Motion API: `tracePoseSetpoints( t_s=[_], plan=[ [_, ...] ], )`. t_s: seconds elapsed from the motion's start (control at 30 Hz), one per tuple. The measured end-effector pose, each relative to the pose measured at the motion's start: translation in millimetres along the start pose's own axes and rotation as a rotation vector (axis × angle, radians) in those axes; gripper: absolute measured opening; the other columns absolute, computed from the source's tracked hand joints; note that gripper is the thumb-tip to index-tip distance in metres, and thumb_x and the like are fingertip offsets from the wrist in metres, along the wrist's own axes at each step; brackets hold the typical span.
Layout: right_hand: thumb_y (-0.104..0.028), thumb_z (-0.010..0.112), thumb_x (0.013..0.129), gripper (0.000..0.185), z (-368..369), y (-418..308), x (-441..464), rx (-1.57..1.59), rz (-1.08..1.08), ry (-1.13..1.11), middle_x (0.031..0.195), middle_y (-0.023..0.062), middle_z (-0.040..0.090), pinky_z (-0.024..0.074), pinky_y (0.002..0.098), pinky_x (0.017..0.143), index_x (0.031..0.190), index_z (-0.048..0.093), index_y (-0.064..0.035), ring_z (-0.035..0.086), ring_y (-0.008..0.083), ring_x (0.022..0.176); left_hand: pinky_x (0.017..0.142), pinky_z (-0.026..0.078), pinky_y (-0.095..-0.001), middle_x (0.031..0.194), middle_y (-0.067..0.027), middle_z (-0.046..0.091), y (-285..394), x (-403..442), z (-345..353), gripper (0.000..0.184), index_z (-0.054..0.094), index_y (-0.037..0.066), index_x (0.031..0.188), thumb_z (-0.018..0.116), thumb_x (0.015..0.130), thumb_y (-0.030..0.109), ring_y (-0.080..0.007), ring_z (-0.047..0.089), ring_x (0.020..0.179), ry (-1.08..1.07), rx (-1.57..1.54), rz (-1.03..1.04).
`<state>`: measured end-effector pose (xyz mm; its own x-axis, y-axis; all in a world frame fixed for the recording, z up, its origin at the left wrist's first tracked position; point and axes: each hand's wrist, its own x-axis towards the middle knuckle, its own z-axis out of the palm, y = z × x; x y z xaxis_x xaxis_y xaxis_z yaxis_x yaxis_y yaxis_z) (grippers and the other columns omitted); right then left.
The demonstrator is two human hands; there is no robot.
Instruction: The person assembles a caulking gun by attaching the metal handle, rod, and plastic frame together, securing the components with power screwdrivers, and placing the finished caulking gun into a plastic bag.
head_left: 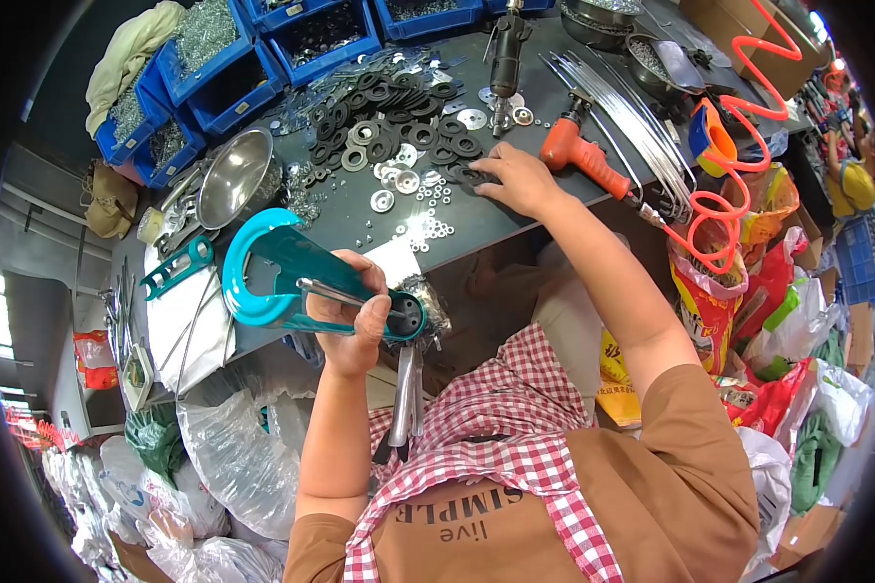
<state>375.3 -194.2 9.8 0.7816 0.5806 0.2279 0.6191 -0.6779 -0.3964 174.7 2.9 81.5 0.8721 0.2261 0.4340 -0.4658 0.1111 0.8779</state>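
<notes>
My left hand [352,325] is wrapped round a teal plastic housing [306,257] with a large curved, hook-like end. A thin metal rod [345,294] lies across it under my thumb, its end near the round, dark-holed end of the housing. Below that end hang shiny metal tubes [407,394]; how they are attached is hidden. On the bench, my right hand [520,182] has its fingertips closed at a black washer [472,176] on the edge of a pile of black washers [384,107]. Silver washers [406,182] and small white rings [428,229] lie beside the pile.
Blue bins [316,44] of small hardware line the back. A steel bowl [236,178] and another teal part [177,268] are on the left. A red power driver [583,155] with a coiled orange hose [724,209], an upright driver [506,63] and metal rods [622,121] occupy the right.
</notes>
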Motion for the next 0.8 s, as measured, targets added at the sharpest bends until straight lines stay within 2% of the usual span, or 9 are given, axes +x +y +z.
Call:
tracePoseSetpoints(
  t_s=[0.2,0.3,0.33,0.5,0.63,0.7,0.73,0.77,0.8],
  plan=[
    [-0.024,0.068,0.069,0.025,3,10,-4,0.082,-0.051,0.188,0.084,0.0075,0.057,0.0457,0.0347,0.069,0.086,0.061,-0.0079,0.057,0.0247,0.082,0.062,0.038,-0.0226,0.079,-0.0036,0.049,1,-1,-2,0.04,0.047,0.003,0.101,0.07,0.072,0.018,-0.0106,0.046,0.071,-0.013,0.05,0.011],
    [-0.022,0.069,0.068,0.023,-6,15,-10,0.103,-0.035,0.177,0.078,0.0087,0.059,0.0463,0.0347,0.066,0.083,0.061,-0.006,0.059,0.0265,0.075,0.063,0.038,-0.0227,0.081,-0.0036,0.049,-3,-2,-5,0.04,0.048,0.004,0.102,0.07,0.072,0.017,-0.0105,0.047,0.072,-0.029,0.028,0.004],
    [-0.019,0.068,0.069,0.021,-9,16,-11,0.145,-0.042,0.165,0.077,0.0098,0.061,0.0464,0.0354,0.066,0.083,0.061,-0.005,0.059,0.0275,0.073,0.066,0.041,-0.029,0.08,-0.0056,0.047,1,-3,-3,0.039,0.046,0.002,0.1,0.068,0.071,0.016,-0.0157,0.048,0.073,-0.013,0.052,-0.032],
    [-0.01,0.065,0.07,0.014,-26,4,-9,0.058,-0.188,0.196,0.078,0.0099,0.062,0.0473,0.0335,0.068,0.082,0.062,-0.0045,0.06,0.0263,0.074,0.066,0.04,-0.0279,0.079,-0.0053,0.048,0,-4,-4,0.04,0.046,0.002,0.101,0.069,0.07,0.015,-0.0152,0.048,0.072,0.001,0.052,-0.03],
    [-0.003,0.067,0.068,0.01,-81,-98,-19,0.428,-0.519,0.503,0.079,0.0061,0.061,0.0469,0.0302,0.063,0.078,0.064,-0.0042,0.058,0.0206,0.071,0.065,0.039,-0.0239,0.085,-0.0021,0.047,-4,-4,-9,0.04,0.047,0.006,0.103,0.07,0.072,0.016,-0.0104,0.046,0.074,-0.054,0.027,-0.037],
    [-0.006,0.066,0.065,0.015,-106,-144,-26,0.464,-0.811,0.628,0.079,0.0025,0.058,0.0458,0.0292,0.06,0.08,0.066,-0.008,0.056,0.0172,0.07,0.069,0.04,-0.025,0.089,-0.0027,0.048,-7,-6,-11,0.043,0.047,0.005,0.106,0.07,0.073,0.018,-0.0108,0.047,0.078,-0.058,0.036,-0.034],
    [-0.009,0.065,0.063,0.018,-110,-159,-26,0.425,-0.892,0.659,0.079,0.0013,0.058,0.0452,0.0283,0.06,0.081,0.067,-0.0092,0.055,0.0164,0.069,0.078,0.041,-0.0283,0.098,-0.0052,0.05,4,-7,-3,0.048,0.046,0.003,0.111,0.07,0.073,0.02,-0.0139,0.05,0.089,0.011,0.073,-0.057],
    [-0.012,0.064,0.061,0.021,-112,-169,-25,0.38,-0.973,0.69,0.079,0.0001,0.057,0.0446,0.0273,0.059,0.082,0.068,-0.0103,0.054,0.0155,0.068,0.087,0.04,-0.0318,0.109,-0.0079,0.05,-10,-9,-17,0.053,0.044,0.001,0.116,0.069,0.074,0.021,-0.0176,0.05,0.101,-0.092,0.107,-0.004],
    [-0.016,0.061,0.058,0.026,-108,-174,-20,0.324,-1.033,0.679,0.079,-0.0006,0.057,0.0441,0.0267,0.06,0.083,0.068,-0.0112,0.054,0.0155,0.07,0.088,0.04,-0.0325,0.111,-0.0085,0.049,-10,-8,-16,0.053,0.044,0.001,0.116,0.069,0.074,0.02,-0.0184,0.049,0.103,-0.097,0.077,0.038]
  ],
)
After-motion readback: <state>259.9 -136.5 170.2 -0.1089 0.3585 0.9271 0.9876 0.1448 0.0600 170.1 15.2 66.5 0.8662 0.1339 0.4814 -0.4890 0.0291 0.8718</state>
